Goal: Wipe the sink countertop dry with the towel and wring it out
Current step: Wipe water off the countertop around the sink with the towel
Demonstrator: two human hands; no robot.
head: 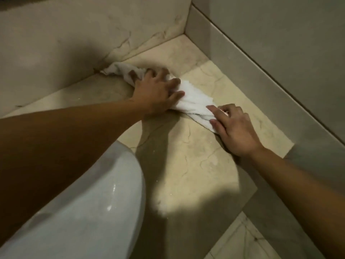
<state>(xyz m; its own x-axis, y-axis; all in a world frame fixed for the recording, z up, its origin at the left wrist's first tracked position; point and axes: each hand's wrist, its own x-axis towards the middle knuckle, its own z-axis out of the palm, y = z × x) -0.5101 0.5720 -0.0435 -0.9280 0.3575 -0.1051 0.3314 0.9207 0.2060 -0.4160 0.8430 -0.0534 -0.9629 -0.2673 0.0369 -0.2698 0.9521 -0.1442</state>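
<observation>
— What are your hands doing?

— My left hand (156,90) is on the middle of the towel (190,98), fingers spread, pressing it down. My right hand (235,129) pinches the towel's near end between thumb and forefinger, with the other fingers curled.

— And the towel itself?

— White and bunched into a long twist. It lies on the countertop (196,165), stretched between my hands. Its far end runs past my left fingers and touches the foot of the back wall (74,34).

— What's around it?

— Pale veined stone, partly in the shadow of my arms. The white sink (93,202) sits beside my left forearm, near me and well apart from the towel. The side wall (261,53) runs along the right, close to my right hand.
</observation>
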